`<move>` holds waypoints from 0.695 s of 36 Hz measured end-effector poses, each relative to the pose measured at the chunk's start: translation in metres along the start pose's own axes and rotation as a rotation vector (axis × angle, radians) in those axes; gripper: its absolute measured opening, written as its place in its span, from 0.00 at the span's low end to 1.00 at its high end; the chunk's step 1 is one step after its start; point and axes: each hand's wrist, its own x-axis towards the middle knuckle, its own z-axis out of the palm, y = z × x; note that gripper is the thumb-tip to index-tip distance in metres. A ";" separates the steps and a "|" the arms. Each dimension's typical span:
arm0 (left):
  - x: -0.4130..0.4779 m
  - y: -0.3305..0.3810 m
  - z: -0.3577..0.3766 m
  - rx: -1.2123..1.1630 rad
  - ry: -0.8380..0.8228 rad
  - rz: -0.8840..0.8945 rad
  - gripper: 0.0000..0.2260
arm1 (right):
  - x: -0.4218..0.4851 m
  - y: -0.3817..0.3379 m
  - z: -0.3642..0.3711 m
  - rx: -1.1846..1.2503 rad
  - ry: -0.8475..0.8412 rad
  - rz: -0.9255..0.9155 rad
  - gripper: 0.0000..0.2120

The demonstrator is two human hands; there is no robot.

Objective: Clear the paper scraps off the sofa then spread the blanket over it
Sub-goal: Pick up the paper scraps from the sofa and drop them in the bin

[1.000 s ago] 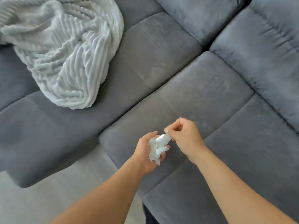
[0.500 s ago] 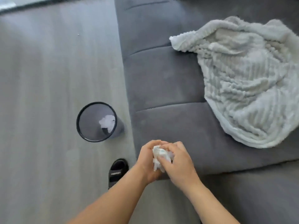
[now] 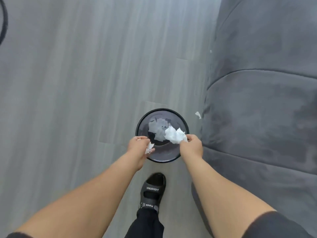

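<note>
Both my hands hover over a round black bin standing on the floor beside the grey sofa. My right hand pinches a crumpled white wad of paper scraps above the bin's opening. My left hand is at the bin's left rim and holds a small white scrap. Several paler paper pieces lie inside the bin. One small scrap lies on the floor next to the sofa's base. The blanket is out of view.
Grey plank flooring stretches to the left and ahead. My foot in a black sandal stands just behind the bin. A dark curved object shows at the upper left edge. A tiny white speck sits by the sofa's edge.
The view has swung from the sofa and blanket down to the floor. My hands have moved apart over the bin, splitting the scraps between them; the blanket has left the view.
</note>
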 end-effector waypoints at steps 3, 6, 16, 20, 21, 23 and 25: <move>0.011 -0.009 0.012 -0.173 -0.153 -0.174 0.17 | 0.007 0.000 0.012 0.078 -0.239 0.106 0.27; 0.020 -0.020 0.022 -0.293 -0.201 -0.236 0.30 | 0.008 0.009 0.021 0.154 -0.319 0.210 0.25; 0.027 -0.037 0.042 0.181 0.114 0.118 0.02 | 0.019 0.025 -0.011 0.166 0.094 0.042 0.11; 0.035 -0.022 0.034 0.687 0.351 0.649 0.10 | 0.052 0.023 -0.024 0.082 0.101 0.055 0.11; 0.037 -0.018 0.031 0.753 0.425 0.734 0.12 | 0.062 0.022 -0.026 0.054 0.105 0.040 0.09; 0.052 -0.004 0.029 0.834 0.551 0.869 0.19 | 0.092 0.020 -0.020 0.024 0.104 0.017 0.07; 0.071 0.010 0.027 0.954 0.545 0.932 0.26 | 0.126 0.019 -0.008 -0.021 0.096 -0.002 0.06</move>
